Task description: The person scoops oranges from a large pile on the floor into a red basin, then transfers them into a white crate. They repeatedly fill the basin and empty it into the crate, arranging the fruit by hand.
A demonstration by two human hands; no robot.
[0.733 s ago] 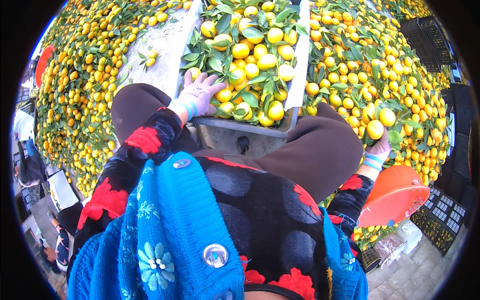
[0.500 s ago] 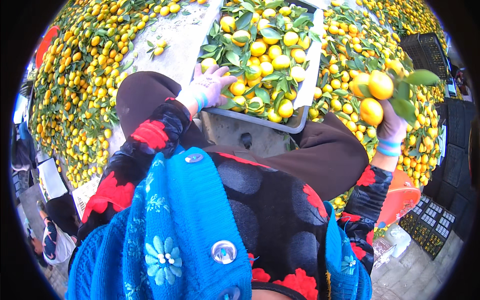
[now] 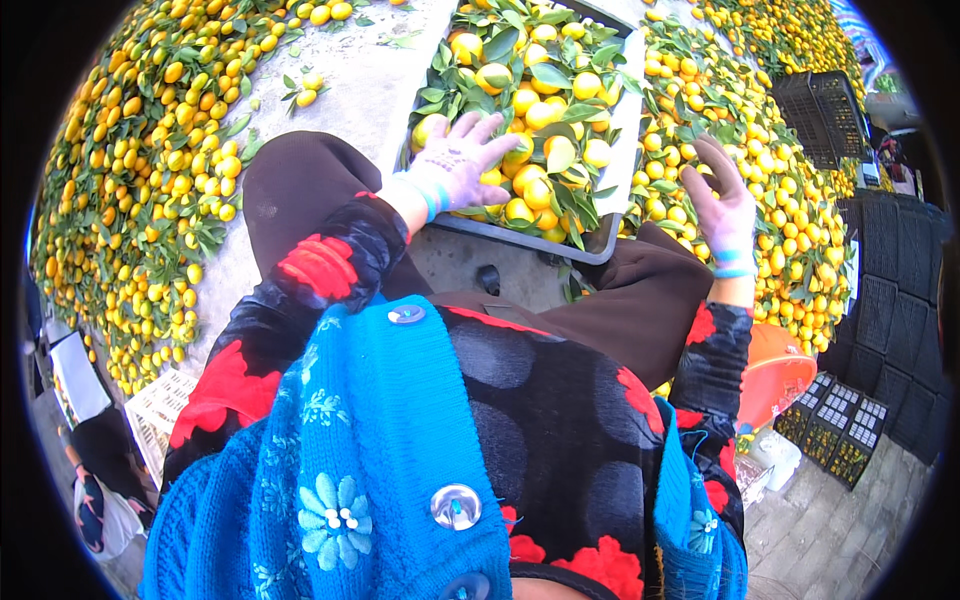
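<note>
A grey plastic crate (image 3: 606,243) stands between my knees, filled with orange-yellow citrus fruits (image 3: 538,192) and their green leaves. My gloved left hand (image 3: 460,165) rests over the fruits at the crate's near left, fingers spread, gripping nothing. To the right of the crate, my gloved right hand (image 3: 726,208) is raised above a large heap of citrus (image 3: 795,250). Its fingers are apart and bent a little, with no fruit in them.
Another broad citrus heap (image 3: 130,180) covers the ground at left. A small leafy cluster (image 3: 306,92) lies on the pale floor. At right are an orange-red basin (image 3: 775,375), a black crate (image 3: 820,118) and stacked dark crates (image 3: 890,270). A person (image 3: 105,480) is at lower left.
The leafy cluster of citrus fruits has left my right hand, which has moved left toward the crate. My left hand has shifted slightly right over the fruits.
</note>
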